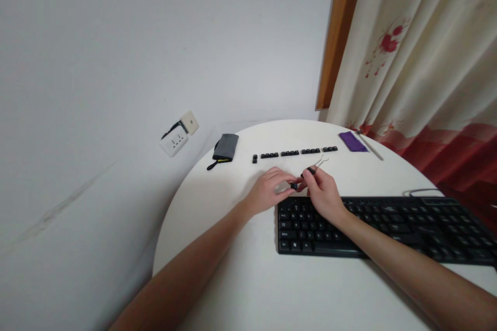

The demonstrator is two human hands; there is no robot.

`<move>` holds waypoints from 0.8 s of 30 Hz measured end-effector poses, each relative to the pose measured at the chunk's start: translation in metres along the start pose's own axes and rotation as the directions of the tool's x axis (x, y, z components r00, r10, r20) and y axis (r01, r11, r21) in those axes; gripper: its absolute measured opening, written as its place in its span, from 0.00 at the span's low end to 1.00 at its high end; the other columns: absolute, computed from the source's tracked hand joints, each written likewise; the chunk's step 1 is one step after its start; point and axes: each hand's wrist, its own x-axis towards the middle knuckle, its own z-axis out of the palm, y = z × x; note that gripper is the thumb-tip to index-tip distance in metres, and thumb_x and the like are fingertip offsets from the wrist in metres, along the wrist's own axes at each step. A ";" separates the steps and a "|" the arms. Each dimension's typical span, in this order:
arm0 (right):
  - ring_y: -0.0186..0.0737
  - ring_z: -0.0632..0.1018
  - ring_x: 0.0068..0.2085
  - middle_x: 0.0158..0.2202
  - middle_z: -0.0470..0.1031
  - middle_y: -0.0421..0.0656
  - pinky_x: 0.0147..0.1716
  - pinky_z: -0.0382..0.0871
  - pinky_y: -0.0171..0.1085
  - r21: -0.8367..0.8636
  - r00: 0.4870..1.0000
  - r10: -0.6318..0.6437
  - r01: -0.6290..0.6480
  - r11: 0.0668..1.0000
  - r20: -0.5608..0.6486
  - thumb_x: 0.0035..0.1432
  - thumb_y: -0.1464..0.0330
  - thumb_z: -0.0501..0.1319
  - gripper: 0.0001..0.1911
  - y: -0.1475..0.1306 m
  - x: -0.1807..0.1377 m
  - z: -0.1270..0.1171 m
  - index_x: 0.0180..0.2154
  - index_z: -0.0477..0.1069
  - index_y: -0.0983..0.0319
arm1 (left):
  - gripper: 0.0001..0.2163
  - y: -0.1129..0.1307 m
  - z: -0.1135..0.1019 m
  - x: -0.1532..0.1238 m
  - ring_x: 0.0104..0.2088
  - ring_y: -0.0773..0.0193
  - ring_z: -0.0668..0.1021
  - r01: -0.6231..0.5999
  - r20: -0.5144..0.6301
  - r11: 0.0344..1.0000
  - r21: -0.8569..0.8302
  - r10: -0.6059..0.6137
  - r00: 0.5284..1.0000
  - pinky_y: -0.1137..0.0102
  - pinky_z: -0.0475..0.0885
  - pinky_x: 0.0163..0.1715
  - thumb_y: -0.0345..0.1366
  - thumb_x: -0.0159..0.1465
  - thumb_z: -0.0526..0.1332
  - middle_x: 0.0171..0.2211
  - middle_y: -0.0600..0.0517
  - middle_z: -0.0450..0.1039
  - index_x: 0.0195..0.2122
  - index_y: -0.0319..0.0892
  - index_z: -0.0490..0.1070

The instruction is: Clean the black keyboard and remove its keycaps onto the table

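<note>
A small black keycap [294, 185] is pinched between the fingertips of my left hand [269, 189], just above the top left corner of a black keyboard [337, 247]. My right hand [323, 194] is closed on a keycap puller [309, 171] with a black handle and two thin wire prongs that point up and away to the right. The fingertips of both hands nearly meet. Beyond them, several black keycaps [290, 153] lie in a row of short groups, with two more stacked one behind the other at its left end.
The round white table [217, 217] stands against a wall with a socket [174, 140]. A grey pouch [225, 147] lies at the back left. At the back right are a purple cloth [352, 141] and a thin pale stick [370, 147]. A curtain [423, 62] hangs on the right.
</note>
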 end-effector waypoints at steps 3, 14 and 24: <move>0.37 0.78 0.26 0.33 0.79 0.46 0.22 0.66 0.32 0.015 1.000 0.023 -0.024 1.000 0.011 0.64 0.52 0.54 0.20 0.001 0.000 0.000 0.35 0.67 0.62 | 0.08 0.001 -0.003 0.001 0.43 0.60 0.75 -0.065 0.042 0.993 0.101 0.061 0.997 0.63 0.71 0.45 0.36 0.67 0.60 0.40 0.47 0.77 0.45 0.41 0.73; 0.37 0.78 0.24 0.31 0.78 0.45 0.22 0.68 0.33 0.064 0.999 0.043 -0.043 0.997 -0.010 0.63 0.52 0.55 0.21 0.000 0.000 0.001 0.42 0.70 0.63 | 0.07 0.001 -0.005 0.000 0.47 0.59 0.73 -0.149 0.042 0.948 0.282 0.143 0.989 0.62 0.70 0.50 0.34 0.67 0.59 0.44 0.46 0.75 0.44 0.40 0.72; 0.34 0.72 0.21 0.29 0.77 0.43 0.23 0.69 0.34 0.006 1.000 -0.007 0.007 1.000 -0.017 0.63 0.53 0.55 0.20 -0.001 0.000 0.000 0.43 0.72 0.63 | 0.08 0.001 -0.005 0.000 0.48 0.58 0.73 -0.152 0.044 0.935 0.319 0.146 0.988 0.59 0.71 0.49 0.34 0.68 0.58 0.47 0.46 0.73 0.45 0.44 0.75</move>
